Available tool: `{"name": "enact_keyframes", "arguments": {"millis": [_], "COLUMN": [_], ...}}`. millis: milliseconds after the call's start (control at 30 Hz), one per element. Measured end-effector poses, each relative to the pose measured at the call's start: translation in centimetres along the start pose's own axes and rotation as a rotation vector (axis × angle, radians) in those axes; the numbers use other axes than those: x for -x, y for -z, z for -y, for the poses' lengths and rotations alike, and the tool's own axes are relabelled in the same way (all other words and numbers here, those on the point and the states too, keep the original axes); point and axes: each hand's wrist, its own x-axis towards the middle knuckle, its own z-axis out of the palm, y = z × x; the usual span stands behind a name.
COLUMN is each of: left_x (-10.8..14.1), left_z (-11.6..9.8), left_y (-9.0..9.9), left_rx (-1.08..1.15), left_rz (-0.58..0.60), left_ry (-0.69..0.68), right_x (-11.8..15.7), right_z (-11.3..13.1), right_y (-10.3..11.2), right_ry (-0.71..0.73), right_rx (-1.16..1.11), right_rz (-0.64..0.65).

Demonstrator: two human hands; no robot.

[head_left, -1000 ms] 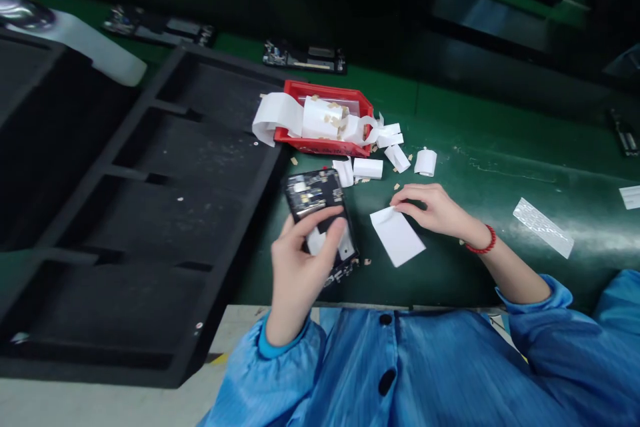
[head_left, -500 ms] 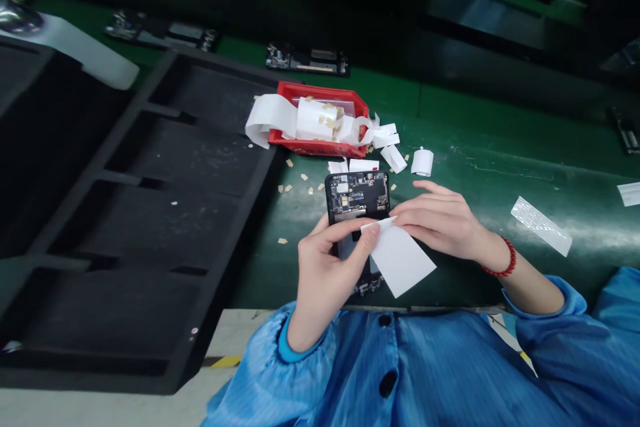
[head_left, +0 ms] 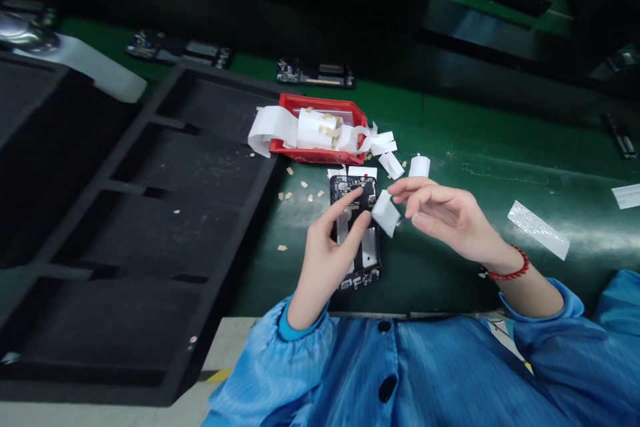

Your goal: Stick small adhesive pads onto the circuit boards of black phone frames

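one left hand (head_left: 327, 247) pincer-like over phone (head_left: 369, 247), right hand (head_left: 447, 217) half-curled beside paper (head_left: 386, 213)

hands (head_left: 327, 250): 2 | handled phone (head_left: 370, 250): 1 | red bin (head_left: 320, 156): 1 | red bracelet (head_left: 515, 273): 1

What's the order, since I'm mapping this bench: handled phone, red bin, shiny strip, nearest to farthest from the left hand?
1. Handled phone, partly beneath the left hand.
2. Red bin, beyond the phone.
3. Shiny strip, far to the right.
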Motion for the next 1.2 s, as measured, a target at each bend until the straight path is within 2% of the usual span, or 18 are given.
{"name": "enact_keyframes", "arguments": {"millis": [100, 267, 333, 433, 533, 667, 767, 900, 967, 1067, 1133, 1200], "left_x": [0.1, 1.8, 2.4, 3.0, 3.3, 3.6, 3.7, 3.7, 3.5, 2.9, 2.2, 1.7], "left_z": [-0.6, -2.7, -2.9, -2.7, -2.4, -2.8, -3.1, -3.1, -2.9, -2.7, -2.7, -2.8], "left_y": [1.0, 1.7, 1.4, 0.9, 0.7, 0.7, 0.5, 0.3, 0.1, -0.3, -0.7, -0.9], "left_rx": [-0.039, -0.035, 0.005, 0.098, 0.194, 0.297, 0.317, 0.321, 0.378, 0.578, 0.688, 0.715], "left_rz": [0.042, 0.196, 0.250, 0.266, 0.261, 0.299, 0.309, 0.305, 0.303, 0.307, 0.321, 0.313], "left_ry": [-0.057, -0.170, -0.173, -0.113, -0.042, 0.002, 0.000, 0.007, 0.058, 0.240, 0.356, 0.383], "right_x": [-0.5, -1.6, -2.1, -2.6, -2.7, -2.4, -2.2, -2.2, -2.1, -1.5, -1.1, -0.9], "right_z": [0.5, 1.3, 1.5, 1.7, 1.5, 1.0, 0.6, 0.8, 1.2, 1.9, 2.0, 1.6], "right_y": [-0.6, -1.5, -1.7, -1.9, -2.0, -2.2, -2.5, -2.6, -2.7, -3.1, -3.4, -3.7], "right_ry": [-0.017, 0.088, 0.129, 0.216, 0.257, 0.142, 0.057, 0.055, 0.103, 0.284, 0.396, 0.413], "right_rx": [0.073, 0.337, 0.425, 0.502, 0.433, 0.264, 0.248, 0.205, 0.204, 0.279, 0.345, 0.402], "right_rz": [-0.012, 0.027, 0.065, 0.058, -0.061, -0.299, -0.252, -0.185, -0.227, -0.285, -0.238, -0.175]}}
